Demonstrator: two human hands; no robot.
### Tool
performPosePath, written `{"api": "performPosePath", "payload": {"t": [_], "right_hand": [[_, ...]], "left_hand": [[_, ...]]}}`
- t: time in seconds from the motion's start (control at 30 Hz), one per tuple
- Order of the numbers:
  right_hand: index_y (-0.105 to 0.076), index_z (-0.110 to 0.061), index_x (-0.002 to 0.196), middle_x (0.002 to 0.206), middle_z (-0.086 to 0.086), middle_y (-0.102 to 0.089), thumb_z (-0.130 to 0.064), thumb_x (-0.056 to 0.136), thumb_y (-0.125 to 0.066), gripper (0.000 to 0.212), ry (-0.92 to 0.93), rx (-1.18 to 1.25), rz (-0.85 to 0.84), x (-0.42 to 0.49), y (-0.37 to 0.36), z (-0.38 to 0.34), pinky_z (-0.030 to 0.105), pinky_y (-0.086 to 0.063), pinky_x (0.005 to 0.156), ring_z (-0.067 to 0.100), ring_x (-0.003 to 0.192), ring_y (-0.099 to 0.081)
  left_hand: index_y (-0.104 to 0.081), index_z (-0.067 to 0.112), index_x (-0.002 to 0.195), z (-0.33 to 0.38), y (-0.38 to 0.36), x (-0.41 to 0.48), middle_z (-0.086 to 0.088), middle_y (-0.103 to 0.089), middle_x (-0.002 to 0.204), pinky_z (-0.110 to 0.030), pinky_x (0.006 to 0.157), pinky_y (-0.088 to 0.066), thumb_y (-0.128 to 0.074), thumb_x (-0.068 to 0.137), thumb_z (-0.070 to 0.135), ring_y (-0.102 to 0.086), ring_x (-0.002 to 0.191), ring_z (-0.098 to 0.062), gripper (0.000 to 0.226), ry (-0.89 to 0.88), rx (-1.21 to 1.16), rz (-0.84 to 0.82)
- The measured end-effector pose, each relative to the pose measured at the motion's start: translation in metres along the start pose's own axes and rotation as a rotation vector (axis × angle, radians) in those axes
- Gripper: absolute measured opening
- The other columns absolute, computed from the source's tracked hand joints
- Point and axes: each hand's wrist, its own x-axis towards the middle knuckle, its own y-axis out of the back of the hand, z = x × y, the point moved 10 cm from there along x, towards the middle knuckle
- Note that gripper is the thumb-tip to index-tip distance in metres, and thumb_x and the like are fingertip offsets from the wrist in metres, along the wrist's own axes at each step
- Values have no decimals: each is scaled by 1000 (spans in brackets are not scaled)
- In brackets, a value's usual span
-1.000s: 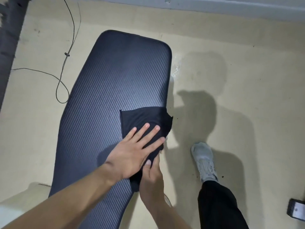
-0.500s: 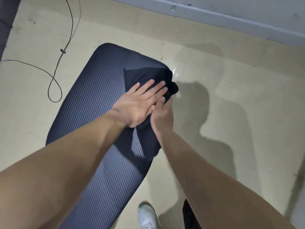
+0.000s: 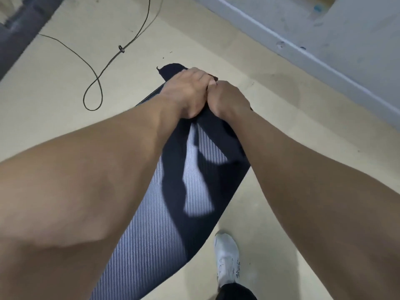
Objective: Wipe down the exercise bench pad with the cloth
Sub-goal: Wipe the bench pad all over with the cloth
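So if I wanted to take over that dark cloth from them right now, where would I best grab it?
Probably the loose corner of the cloth that sticks out past the far end of the bench pad. Come from beyond that end, toward the person. The left hand and right hand press down on the rest, so only that free edge shows.

Bench pad [image 3: 151, 245]: dark ribbed covering, fine diagonal weave texture, slight sheen where lit. Cloth [image 3: 171, 71]: black, matt, soft fabric. Floor [image 3: 54, 83]: pale, smooth, faintly glossy, scuffed. Shoe [image 3: 227, 256], lower right: white mesh.
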Motion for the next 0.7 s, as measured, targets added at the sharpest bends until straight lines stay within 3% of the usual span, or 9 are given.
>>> {"api": "performPosePath", "payload": {"t": [0.07, 0.13, 0.27, 0.37, 0.43, 0.53, 0.6, 0.7], "right_hand": [[-52, -17, 133, 134, 7, -58, -40, 104, -18, 51, 39, -7, -15, 13, -8, -18, 38, -37, 94, 28, 122, -53], [-48, -19, 137, 138, 5, -54, -42, 104, -17, 51, 75, -43, -11, 23, -14, -35, 36, -33, 91, 27, 125, -50], [-47, -19, 132, 136, 4, -52, -41, 101, -23, 45, 190, -196, 69, 28, -24, -62, 38, -35, 87, 29, 122, -50], [-46, -23, 135, 140, 3, -46, -39, 101, -24, 44, 294, -372, 112, 17, -36, -86, 44, -33, 100, 32, 126, -42], [-45, -25, 139, 149, 2, -41, -38, 101, -23, 46, 439, -558, 112, -4, -64, -109, 47, -23, 113, 33, 137, -31], [-20, -21, 155, 165, 1, -15, -38, 103, -18, 55, 579, -667, 73, -48, -117, -120, 49, -3, 122, 33, 152, -1], [2, -21, 158, 167, 1, 8, -40, 103, -14, 60, 601, -682, 39, -90, -159, -117, 48, 4, 122, 30, 152, 12], [3, -20, 158, 166, 5, 12, -41, 103, -17, 63, 663, -674, 57, -153, -204, -111, 49, 0, 123, 30, 152, 10]], "left_hand": [[-30, 28, 150, -34, -1, -11, -3, -36, 154, -44, 116, -27, -24, 104, 41, -32, 142, -27, 48, 134, -164, -15], [-22, 31, 152, -73, -10, -29, -9, -40, 152, -47, 111, -33, -23, 105, 44, -41, 137, -32, 49, 285, -308, -45], [-33, 26, 149, -116, -22, -81, -13, -56, 140, -40, 104, -37, -24, 106, 40, -50, 128, -35, 46, 416, -358, -12], [-39, 23, 145, -128, -26, -108, -15, -59, 135, -40, 101, -39, -26, 106, 37, -52, 124, -38, 44, 463, -331, 34], [-39, 20, 144, -137, -32, -131, -15, -57, 136, -41, 99, -39, -25, 106, 36, -52, 122, -37, 44, 505, -298, 50], [-26, 17, 151, -139, -45, -170, -12, -44, 147, -44, 101, -38, -25, 105, 37, -44, 131, -33, 50, 521, -246, 40], [-9, 14, 157, -140, -59, -215, -11, -23, 161, -43, 112, -31, -25, 104, 38, -28, 145, -29, 60, 516, -148, 36], [4, 9, 158, -133, -92, -286, -11, 7, 167, -42, 124, -9, -19, 103, 38, 1, 154, -26, 66, 500, -32, 16]]}}
